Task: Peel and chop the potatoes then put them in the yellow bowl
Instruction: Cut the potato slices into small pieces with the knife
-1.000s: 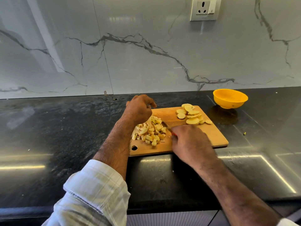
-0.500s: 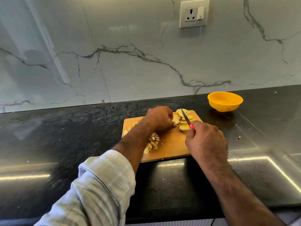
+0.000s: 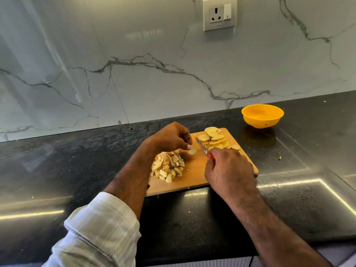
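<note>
Now right hand (image 3: pixel 229 170) holds knife (image 3: pixel 201 145), blade pointing away, leftward.

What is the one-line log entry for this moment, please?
left hand: pinches potato slice | right hand: holds knife | bowl: empty

Dark counter (image 3: pixel 317 170) lies open between the cutting board (image 3: pixel 194 170) and the yellow bowl (image 3: pixel 262 116); on the board, a chopped pile (image 3: pixel 169 166) blocks the left, stacked slices (image 3: pixel 214 138) the far right corner
</note>
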